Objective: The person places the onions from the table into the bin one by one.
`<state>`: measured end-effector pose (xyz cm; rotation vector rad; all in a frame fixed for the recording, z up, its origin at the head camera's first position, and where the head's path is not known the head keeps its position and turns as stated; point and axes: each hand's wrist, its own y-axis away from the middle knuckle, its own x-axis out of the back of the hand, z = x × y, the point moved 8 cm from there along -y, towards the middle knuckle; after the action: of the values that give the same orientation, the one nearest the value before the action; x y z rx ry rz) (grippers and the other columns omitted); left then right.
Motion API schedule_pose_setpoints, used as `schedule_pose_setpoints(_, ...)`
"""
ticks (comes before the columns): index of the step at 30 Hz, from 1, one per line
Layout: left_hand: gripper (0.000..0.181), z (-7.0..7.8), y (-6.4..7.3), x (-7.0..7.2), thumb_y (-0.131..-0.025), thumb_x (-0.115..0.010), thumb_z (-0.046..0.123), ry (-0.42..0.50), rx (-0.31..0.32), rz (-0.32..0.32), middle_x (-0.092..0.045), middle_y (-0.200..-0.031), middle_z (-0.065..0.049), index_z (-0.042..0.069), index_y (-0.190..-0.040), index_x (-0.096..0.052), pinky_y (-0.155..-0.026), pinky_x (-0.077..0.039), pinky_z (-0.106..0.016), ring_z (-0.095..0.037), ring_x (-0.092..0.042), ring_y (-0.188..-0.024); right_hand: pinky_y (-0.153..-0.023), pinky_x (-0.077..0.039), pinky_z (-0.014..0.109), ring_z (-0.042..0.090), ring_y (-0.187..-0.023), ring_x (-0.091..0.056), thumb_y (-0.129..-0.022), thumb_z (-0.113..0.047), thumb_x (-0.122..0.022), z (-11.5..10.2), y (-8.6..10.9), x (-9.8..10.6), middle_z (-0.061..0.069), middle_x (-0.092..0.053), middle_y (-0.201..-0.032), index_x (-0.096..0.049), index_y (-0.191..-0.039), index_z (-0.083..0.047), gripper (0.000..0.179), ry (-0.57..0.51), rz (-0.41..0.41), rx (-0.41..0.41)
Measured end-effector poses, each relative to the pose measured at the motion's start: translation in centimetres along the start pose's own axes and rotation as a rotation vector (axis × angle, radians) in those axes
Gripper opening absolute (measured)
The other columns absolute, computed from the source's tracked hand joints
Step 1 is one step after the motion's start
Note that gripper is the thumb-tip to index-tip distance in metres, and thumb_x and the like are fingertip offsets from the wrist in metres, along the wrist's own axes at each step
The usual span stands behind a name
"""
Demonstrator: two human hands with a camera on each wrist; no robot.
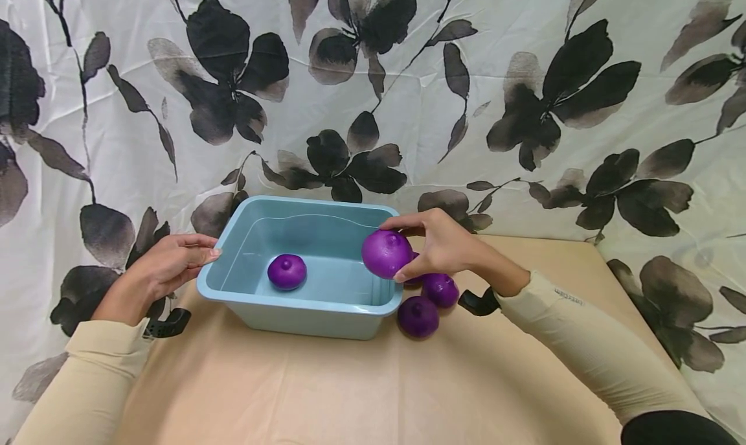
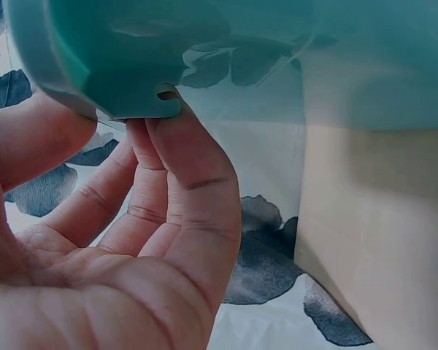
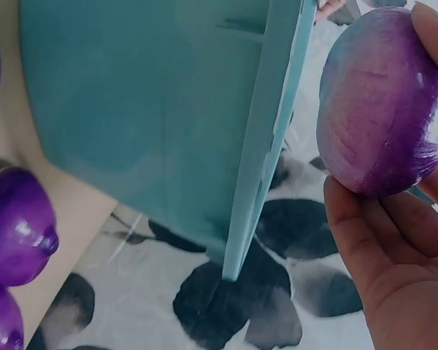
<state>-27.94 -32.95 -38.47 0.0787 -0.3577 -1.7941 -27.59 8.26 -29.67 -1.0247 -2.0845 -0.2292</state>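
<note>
Floral cloth backs glossy round onion (image 1: 386,253) over smooth tub (image 1: 303,306).

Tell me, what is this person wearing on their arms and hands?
Both hands, left hand and right hand, are bare. Long cream sleeves reach the wrists; the right one bears small grey lettering. A black clip-like mount sits under each wrist.

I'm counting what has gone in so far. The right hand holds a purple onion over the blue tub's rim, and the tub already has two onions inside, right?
Not quite: the blue tub has only one purple onion inside, as the head view shows. The rest stands: the right hand holds a purple onion over the rim. Three more onions lie on the table beside the tub.
</note>
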Motion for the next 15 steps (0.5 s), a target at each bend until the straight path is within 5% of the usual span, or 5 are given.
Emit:
schedule_pose_setpoints(7, 0.011, 0.0, 0.1, 0.1, -0.102, -0.066, 0.01, 0.014, 0.0, -0.011, -0.073, -0.096, 0.008, 0.019, -0.107, -0.069, -0.078, -0.062, -0.02, -0.004, -0.072, -0.087, -0.101, -0.06, 0.035, 0.017, -0.109, -0.073, -0.064, -0.025, -0.101, -1.7, -2.5, -1.6, 0.003, -0.076, -0.124, -0.071, -0.131, -0.01, 0.075, 0.006, -0.054, 0.084)
schedule_pose_setpoints(15, 0.013, 0.0, 0.2, 0.0, -0.102, -0.064, 0.007, 0.044, -0.008, -0.018, -0.072, -0.096, 0.007, 0.017, -0.106, -0.069, -0.077, -0.062, -0.02, -0.005, -0.072, -0.087, -0.101, -0.059, 0.033, 0.015, -0.111, -0.072, -0.064, -0.025, -0.1, -2.8, -5.5, -3.5, 0.001, -0.076, -0.124, -0.07, -0.132, -0.012, 0.075, 0.005, -0.136, 0.084)
